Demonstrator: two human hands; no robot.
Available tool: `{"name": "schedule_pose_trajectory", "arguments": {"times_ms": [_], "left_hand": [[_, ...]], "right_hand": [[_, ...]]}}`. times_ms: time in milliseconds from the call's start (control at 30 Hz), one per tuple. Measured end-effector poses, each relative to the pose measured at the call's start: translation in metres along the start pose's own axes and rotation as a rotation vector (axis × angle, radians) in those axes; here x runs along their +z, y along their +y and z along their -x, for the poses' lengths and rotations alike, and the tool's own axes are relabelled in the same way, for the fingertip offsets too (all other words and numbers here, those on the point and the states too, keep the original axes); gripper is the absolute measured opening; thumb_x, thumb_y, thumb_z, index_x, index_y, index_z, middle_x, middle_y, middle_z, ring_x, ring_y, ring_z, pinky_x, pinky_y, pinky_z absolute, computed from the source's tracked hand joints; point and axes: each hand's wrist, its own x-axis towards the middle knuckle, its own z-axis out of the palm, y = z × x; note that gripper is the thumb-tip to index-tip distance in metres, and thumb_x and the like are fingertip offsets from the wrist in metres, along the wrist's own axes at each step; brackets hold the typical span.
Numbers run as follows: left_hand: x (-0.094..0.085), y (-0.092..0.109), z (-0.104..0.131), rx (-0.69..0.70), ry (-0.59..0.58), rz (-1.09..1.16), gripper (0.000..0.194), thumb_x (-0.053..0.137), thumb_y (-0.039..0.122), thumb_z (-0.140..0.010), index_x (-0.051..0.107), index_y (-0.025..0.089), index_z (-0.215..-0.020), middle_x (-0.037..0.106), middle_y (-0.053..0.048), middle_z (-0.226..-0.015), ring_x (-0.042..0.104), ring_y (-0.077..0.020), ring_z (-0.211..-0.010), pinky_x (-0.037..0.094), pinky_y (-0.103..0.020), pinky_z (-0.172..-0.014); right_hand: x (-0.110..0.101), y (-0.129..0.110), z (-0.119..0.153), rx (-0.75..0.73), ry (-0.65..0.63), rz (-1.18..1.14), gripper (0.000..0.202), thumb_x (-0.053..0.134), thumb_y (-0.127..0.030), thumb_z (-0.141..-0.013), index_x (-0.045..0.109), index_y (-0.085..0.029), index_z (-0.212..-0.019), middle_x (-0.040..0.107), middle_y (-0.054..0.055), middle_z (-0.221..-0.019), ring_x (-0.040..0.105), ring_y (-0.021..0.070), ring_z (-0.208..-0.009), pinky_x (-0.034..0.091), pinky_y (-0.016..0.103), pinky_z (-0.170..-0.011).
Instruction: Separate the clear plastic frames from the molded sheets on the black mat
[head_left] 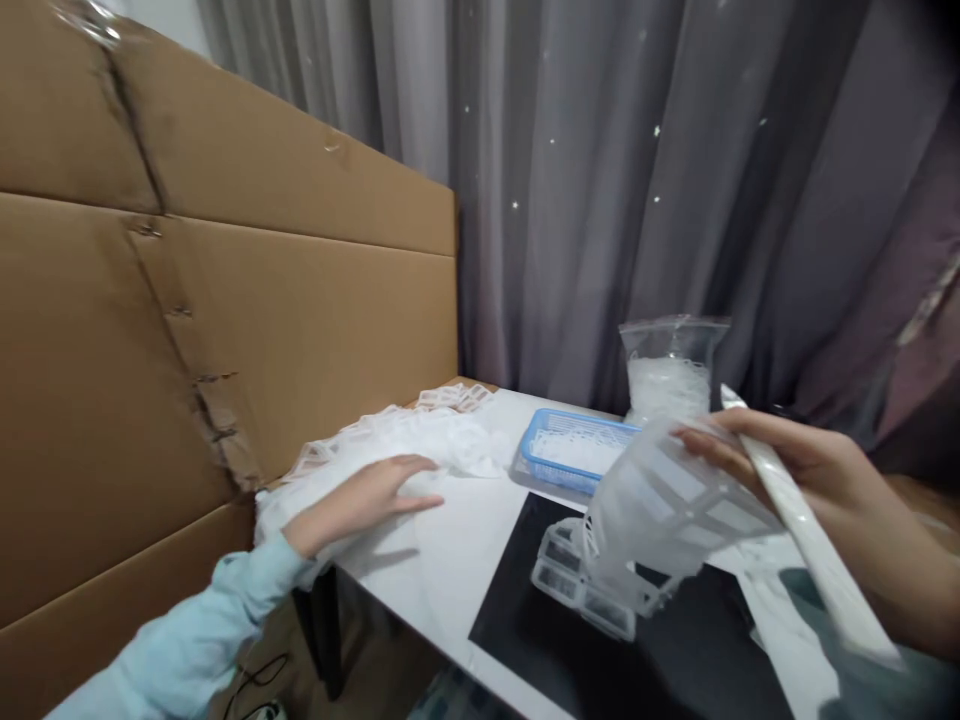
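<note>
One translucent white sheet (641,490) slants down-left from my right hand (832,470), pinched there alongside a white stick (799,530), above the black mat (517,620). My left hand (379,490), fingers spread, is farther off by the white pile (420,440). I can't tell whether the sheet joins the clear cells (580,592) beneath; blur softens the right hand's edges.
</note>
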Motion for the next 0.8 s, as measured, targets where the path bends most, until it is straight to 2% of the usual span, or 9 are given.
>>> {"name": "schedule_pose_trajectory", "arguments": {"times_ms": [67,167,233,333,400,500,600,733,800], "left_hand": [[0.031,0.03,-0.008,0.114,-0.027,0.117,0.063,0.052,0.06,-0.09,0.049,0.022,-0.14,0.049,-0.008,-0.146,0.047,-0.0274,-0.133,0.033,-0.036,-0.113],[0.077,0.068,-0.026,0.207,-0.071,0.287,0.073,0.061,0.058,-0.085,0.044,0.018,-0.144,0.044,-0.012,-0.15,0.042,-0.0283,-0.137,0.031,-0.037,-0.115],[0.101,0.089,-0.04,0.259,-0.094,0.397,0.078,0.07,0.059,-0.077,0.049,0.02,-0.141,0.04,-0.013,-0.153,0.036,-0.0304,-0.141,0.028,-0.041,-0.118],[0.122,0.117,-0.059,0.323,-0.115,0.568,0.047,0.073,0.056,-0.075,0.069,0.021,-0.107,0.049,-0.01,-0.145,0.042,-0.0308,-0.137,0.03,-0.041,-0.115],[0.124,0.127,-0.07,0.34,-0.137,0.687,0.036,0.068,0.054,-0.081,0.069,0.019,-0.087,0.062,-0.01,-0.128,0.055,-0.0278,-0.122,0.038,-0.038,-0.107],[0.111,0.125,-0.08,0.292,-0.204,0.86,0.043,0.065,0.058,-0.082,0.066,0.016,-0.084,0.07,-0.009,-0.095,0.065,-0.0224,-0.089,0.048,-0.033,-0.084],[0.093,0.109,-0.082,0.194,-0.243,1.027,0.045,0.061,0.059,-0.083,0.064,0.014,-0.087,0.068,-0.007,-0.083,0.064,-0.0191,-0.076,0.049,-0.03,-0.071],[0.078,0.092,-0.074,0.065,-0.161,1.184,0.041,0.069,0.055,-0.08,0.059,0.016,-0.078,0.061,0.0,-0.07,0.056,-0.0126,-0.062,0.045,-0.024,-0.062],[0.074,0.09,-0.068,0.02,-0.134,1.235,0.041,0.072,0.053,-0.078,0.057,0.015,-0.073,0.057,0.002,-0.065,0.052,-0.0104,-0.058,0.042,-0.022,-0.058]], "right_hand": [[-0.011,0.001,0.001,0.046,0.04,-0.044,0.039,0.068,-0.061,-0.078,0.072,-0.023,-0.085,0.068,0.005,-0.076,0.062,0.0175,-0.066,0.05,0.023,-0.055],[-0.027,0.009,0.006,0.143,0.264,0.007,0.036,0.071,-0.059,-0.077,0.073,-0.024,-0.086,0.066,0.004,-0.074,0.056,0.0148,-0.062,0.044,0.022,-0.05],[-0.036,0.017,0.009,0.169,0.352,0.054,0.033,0.07,-0.056,-0.08,0.073,-0.025,-0.09,0.068,0.003,-0.077,0.057,0.0151,-0.065,0.043,0.022,-0.051],[-0.047,0.025,0.014,0.149,0.392,0.09,0.035,0.07,-0.058,-0.078,0.075,-0.025,-0.089,0.068,0.002,-0.075,0.056,0.0152,-0.064,0.043,0.023,-0.051],[-0.053,0.027,0.016,0.157,0.414,0.091,0.038,0.071,-0.061,-0.075,0.074,-0.024,-0.083,0.064,0.001,-0.069,0.052,0.0136,-0.057,0.04,0.024,-0.048],[-0.062,0.031,0.018,0.173,0.484,0.111,0.037,0.073,-0.059,-0.075,0.073,-0.022,-0.079,0.06,0.0,-0.064,0.048,0.0117,-0.054,0.037,0.023,-0.045],[-0.07,0.039,0.018,0.198,0.569,0.133,0.034,0.074,-0.056,-0.075,0.074,-0.022,-0.081,0.062,0.0,-0.065,0.05,0.0127,-0.056,0.036,0.023,-0.045],[-0.074,0.056,0.015,0.301,0.67,0.008,0.032,0.077,-0.053,-0.073,0.075,-0.022,-0.083,0.059,0.0,-0.064,0.049,0.0114,-0.054,0.034,0.022,-0.044],[-0.074,0.066,0.011,0.312,0.649,-0.067,0.032,0.078,-0.051,-0.073,0.075,-0.021,-0.083,0.059,0.0,-0.065,0.049,0.0111,-0.054,0.034,0.022,-0.044]]}}
